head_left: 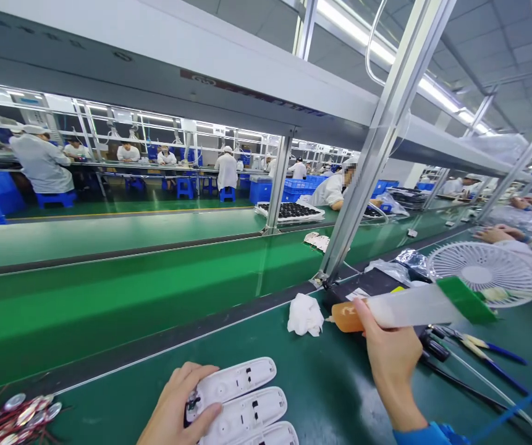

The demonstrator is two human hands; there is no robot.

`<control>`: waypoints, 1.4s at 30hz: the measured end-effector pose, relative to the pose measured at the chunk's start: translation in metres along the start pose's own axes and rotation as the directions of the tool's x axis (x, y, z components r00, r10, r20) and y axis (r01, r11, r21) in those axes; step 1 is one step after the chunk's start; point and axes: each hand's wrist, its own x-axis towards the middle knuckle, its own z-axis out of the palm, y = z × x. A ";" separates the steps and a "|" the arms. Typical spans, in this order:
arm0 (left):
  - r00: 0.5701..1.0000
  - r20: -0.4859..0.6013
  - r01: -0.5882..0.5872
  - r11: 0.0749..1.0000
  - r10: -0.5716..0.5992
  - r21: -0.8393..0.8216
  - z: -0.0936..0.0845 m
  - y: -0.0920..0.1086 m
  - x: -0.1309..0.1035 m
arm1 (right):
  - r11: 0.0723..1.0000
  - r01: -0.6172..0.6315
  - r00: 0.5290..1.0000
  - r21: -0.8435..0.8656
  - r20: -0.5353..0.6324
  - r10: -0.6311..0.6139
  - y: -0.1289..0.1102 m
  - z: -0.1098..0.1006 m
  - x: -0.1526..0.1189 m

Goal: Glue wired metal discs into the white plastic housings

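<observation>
My left hand (180, 405) grips the near end of a white plastic shell (244, 377), thumb and fingers on either side. The shell is long with a rounded far end, and small black parts show inside. A second white shell (266, 405) lies right beside it, and part of a third shows at the bottom edge. My right hand (390, 355) is closed around a translucent glue bottle (400, 307) with amber content at its narrow tip and a green base. The bottle is tilted nearly level above the bench, its tip pointing left near a crumpled white tissue (305, 315).
Red-wired metal discs (20, 414) lie at the lower left. Blue-handled pliers (488, 352), cables and a white round fan grille (483, 272) are at right. A metal post (363, 179) rises beyond the bench (145, 364), beside the green conveyor belt (108, 309). Co-workers sit farther off.
</observation>
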 end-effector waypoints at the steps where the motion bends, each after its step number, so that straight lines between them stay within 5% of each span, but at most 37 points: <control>1: 1.000 -0.003 0.002 1.000 -0.002 -0.008 0.000 0.000 -0.001 | 1.000 -0.007 1.000 0.001 -0.006 0.007 -0.002 -0.001 0.000; 7: 0.998 -0.054 -0.011 0.999 0.009 -0.048 0.002 0.001 -0.003 | 0.960 -0.045 0.981 0.277 0.192 -0.010 -0.001 0.004 -0.020; 14: 1.000 0.007 -0.014 1.000 0.014 -0.024 0.008 0.009 -0.010 | 0.861 -0.169 0.861 0.480 0.497 -0.108 -0.008 0.006 -0.069; 18: 0.999 -0.041 0.026 1.000 -0.026 0.007 0.004 0.014 -0.014 | 0.895 -0.148 0.854 0.420 0.511 -0.098 -0.032 0.000 -0.100; 21: 0.999 -0.037 0.036 0.998 -0.034 0.044 -0.001 0.015 -0.016 | 0.924 -0.112 0.807 0.366 0.576 -0.130 -0.047 -0.002 -0.121; 25: 0.999 -0.010 0.034 0.999 -0.034 0.037 -0.004 0.016 -0.018 | 0.947 -0.073 0.781 0.312 0.608 -0.140 -0.046 0.000 -0.139; 33: 0.995 0.091 0.035 0.997 -0.041 0.070 -0.006 0.020 -0.018 | 0.966 0.118 0.832 0.229 0.509 -0.222 -0.016 0.007 -0.137; 42: 0.998 0.063 0.020 0.999 -0.024 0.051 -0.005 0.020 -0.019 | 0.969 0.186 0.794 0.165 0.556 -0.247 -0.029 0.003 -0.139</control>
